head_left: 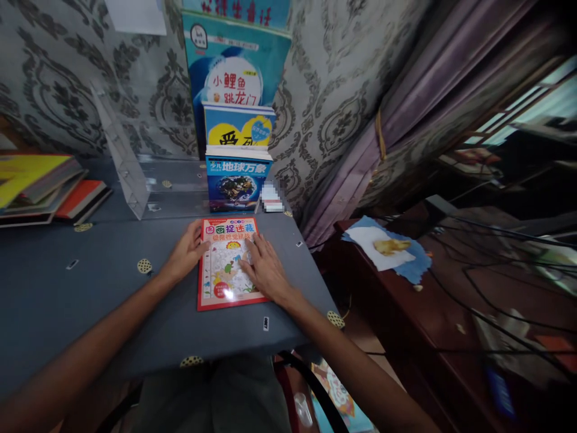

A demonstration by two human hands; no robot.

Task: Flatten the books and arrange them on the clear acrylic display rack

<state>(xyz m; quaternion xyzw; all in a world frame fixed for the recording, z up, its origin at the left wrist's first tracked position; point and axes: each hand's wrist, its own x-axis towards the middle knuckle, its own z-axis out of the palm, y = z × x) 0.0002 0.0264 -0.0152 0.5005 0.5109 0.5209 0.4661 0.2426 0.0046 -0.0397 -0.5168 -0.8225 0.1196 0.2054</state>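
A red-bordered children's picture book lies face up on the grey tablecloth, with cartoon drawings and Chinese lettering on its cover. My left hand is at the book's upper left edge, its thumb over the cover and its fingers bent along the edge. Across the right side of the cover rests my right hand, palm down with fingers spread. Just behind, a blue book with a globe stands upright in front of a yellow-and-blue book and a taller teal book.
Clear plastic dividers stand left of the upright books. Several stacked books lie at the far left. A dark red table on the right bears a blue cloth, white paper and cables. A purple curtain hangs behind.
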